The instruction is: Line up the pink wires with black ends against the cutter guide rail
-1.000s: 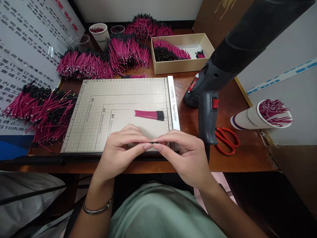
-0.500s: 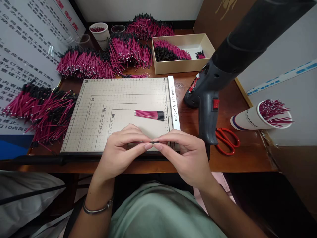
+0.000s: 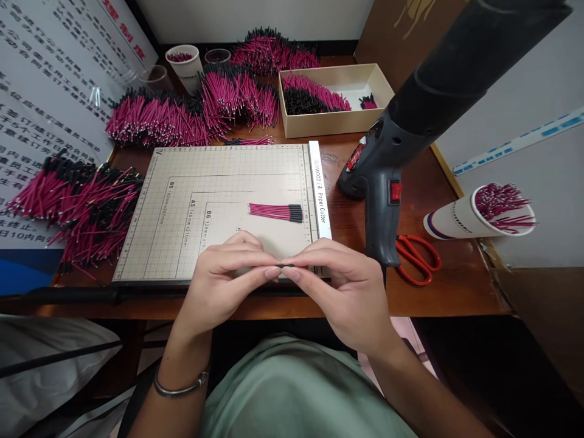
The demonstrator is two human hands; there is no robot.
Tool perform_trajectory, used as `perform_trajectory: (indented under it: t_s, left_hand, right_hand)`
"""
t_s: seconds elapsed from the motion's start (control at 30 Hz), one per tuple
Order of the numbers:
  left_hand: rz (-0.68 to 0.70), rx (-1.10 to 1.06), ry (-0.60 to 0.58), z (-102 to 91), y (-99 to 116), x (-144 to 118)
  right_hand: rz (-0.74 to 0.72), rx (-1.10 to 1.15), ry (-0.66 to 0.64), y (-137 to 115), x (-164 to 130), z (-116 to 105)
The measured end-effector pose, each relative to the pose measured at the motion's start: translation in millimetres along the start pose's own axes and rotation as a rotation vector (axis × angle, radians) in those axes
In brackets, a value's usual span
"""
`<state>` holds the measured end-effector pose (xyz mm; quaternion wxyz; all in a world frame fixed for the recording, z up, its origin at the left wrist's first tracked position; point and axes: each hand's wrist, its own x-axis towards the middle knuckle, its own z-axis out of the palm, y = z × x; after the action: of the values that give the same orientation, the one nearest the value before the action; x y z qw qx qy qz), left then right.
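My left hand (image 3: 228, 277) and my right hand (image 3: 347, 280) meet over the front edge of the paper cutter (image 3: 182, 219). Thumb and forefinger of each pinch a thin black tube (image 3: 286, 265), which looks like the black sleeves on the wires around here. Most of it is covered by my fingertips, and whether a wire runs inside cannot be made out. Just beyond, on the cutter board, a flat row of pink wires (image 3: 269, 212) lies side by side, their black-sleeved ends pointing right.
A heat gun (image 3: 383, 213) stands at the right, with red-handled scissors (image 3: 422, 264) beside it. A paper cup of wires (image 3: 451, 219) lies tilted farther right. Behind the board are wire piles (image 3: 155, 118) and a cardboard box (image 3: 333, 125); more wires (image 3: 91, 213) lie left.
Both hands keep their pinch on the black tube, with only a slight shift at the fingertips. The camera view has moved a little; the wires on the board lie as before.
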<state>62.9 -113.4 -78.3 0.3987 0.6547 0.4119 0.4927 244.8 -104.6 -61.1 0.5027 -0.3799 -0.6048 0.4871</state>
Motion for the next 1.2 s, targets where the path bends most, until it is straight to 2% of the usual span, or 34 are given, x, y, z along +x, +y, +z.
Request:
perform_trajectory:
  t_s: [0.17, 0.43, 0.6, 0.83, 1.2]
  left_hand:
    - [-0.017, 0.004, 0.026, 5.3, 6.2, -1.8]
    - [-0.068, -0.057, 0.022, 8.1, 5.7, -1.3]
    - [-0.096, -0.058, -0.017, 6.4, 5.7, -0.4]
    - [-0.129, -0.05, -0.037, 5.2, 7.6, 0.1]
    - [-0.091, -0.003, -0.098, 2.6, 5.0, -0.3]
  right_hand:
    - [-0.044, -0.022, 0.017, -6.3, -1.6, 2.0]
    - [0.043, 0.03, 0.01, -5.0, -1.6, 3.1]
    - [0.015, 0.007, 0.032, -2.0, 0.2, 4.7]
    - [0.063, 0.004, 0.019, -2.0, 0.7, 5.7]
    - [0.11, -0.017, 0.011, -2.0, -1.4, 6.4]
